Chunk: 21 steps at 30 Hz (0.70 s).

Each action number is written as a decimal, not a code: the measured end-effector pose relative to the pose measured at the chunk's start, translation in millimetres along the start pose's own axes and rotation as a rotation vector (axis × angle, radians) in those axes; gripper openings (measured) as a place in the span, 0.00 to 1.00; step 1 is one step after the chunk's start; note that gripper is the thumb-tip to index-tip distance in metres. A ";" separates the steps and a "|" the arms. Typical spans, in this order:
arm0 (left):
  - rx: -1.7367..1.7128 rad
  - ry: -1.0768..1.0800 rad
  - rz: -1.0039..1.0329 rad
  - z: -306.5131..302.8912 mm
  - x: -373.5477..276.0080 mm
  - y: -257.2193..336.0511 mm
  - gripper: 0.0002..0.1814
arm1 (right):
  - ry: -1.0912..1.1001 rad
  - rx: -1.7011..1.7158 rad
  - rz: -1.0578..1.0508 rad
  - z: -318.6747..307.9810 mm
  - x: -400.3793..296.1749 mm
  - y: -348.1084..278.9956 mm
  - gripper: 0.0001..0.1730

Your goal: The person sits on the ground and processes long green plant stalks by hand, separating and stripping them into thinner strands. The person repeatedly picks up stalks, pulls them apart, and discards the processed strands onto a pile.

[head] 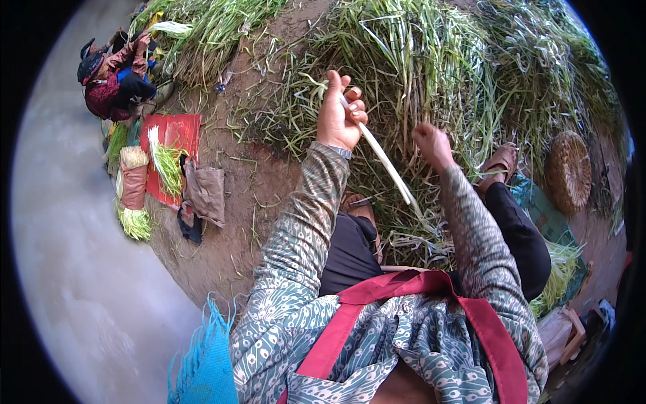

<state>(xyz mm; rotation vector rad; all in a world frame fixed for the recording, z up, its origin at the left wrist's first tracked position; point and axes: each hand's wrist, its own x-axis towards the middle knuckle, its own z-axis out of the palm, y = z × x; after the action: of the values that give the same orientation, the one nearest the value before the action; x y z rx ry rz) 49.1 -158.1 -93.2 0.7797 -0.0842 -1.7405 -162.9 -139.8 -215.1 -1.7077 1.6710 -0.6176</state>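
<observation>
My left hand (344, 111), palm up with a watch (341, 152) at its wrist, grips a few long pale stalks (384, 160). These look like chive or leek stalks, and they slant down to the right from my fingers. My right hand (433, 144) is to the right, apart from the stalks, with its fingers curled in. Nothing is seen sticking out of it. Below and beyond both hands spreads a heap of green leaves and stalks (429, 76), with loose pale peelings (421, 242) close to my body.
Muddy water (91, 262) borders the bank at left. Another person (118, 76) sits by it, holding pale stalks (171, 28). Left lie a red sheet (192, 132) with chives (164, 161) and a wrapped bundle (134, 187). At right are a round woven stool (569, 172) and more chives (560, 267).
</observation>
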 end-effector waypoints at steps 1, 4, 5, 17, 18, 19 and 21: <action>0.022 0.004 0.006 3.8 -2.3 0.3 0.19 | 0.017 0.090 0.050 4.6 19.7 -1.5 0.12; 0.099 0.004 -0.017 2.5 -2.8 -0.4 0.15 | 0.136 0.018 0.011 22.0 61.4 0.7 0.16; 0.111 0.006 -0.031 4.5 -3.1 -3.1 0.15 | 0.142 -0.056 0.081 26.4 73.4 10.8 0.18; 0.223 -0.027 -0.004 7.5 -5.1 -10.3 0.20 | 0.168 -0.040 0.165 1.8 77.7 -2.4 0.16; 0.226 -0.027 0.002 7.1 -6.8 -9.3 0.19 | 0.217 0.044 0.132 -6.1 67.4 -14.9 0.15; 0.224 -0.025 -0.001 4.4 -7.4 -10.0 0.19 | 0.265 0.120 0.107 -14.9 54.9 -29.2 0.14; 0.237 -0.027 0.002 -0.9 -6.0 -10.1 0.15 | 0.399 0.225 0.034 -24.7 33.5 -48.0 0.10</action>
<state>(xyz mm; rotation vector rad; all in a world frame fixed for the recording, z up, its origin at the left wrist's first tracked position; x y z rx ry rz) 41.8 -149.1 -95.5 0.9271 -0.3146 -1.7591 -146.0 -177.9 -167.2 -1.4571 1.8098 -1.1437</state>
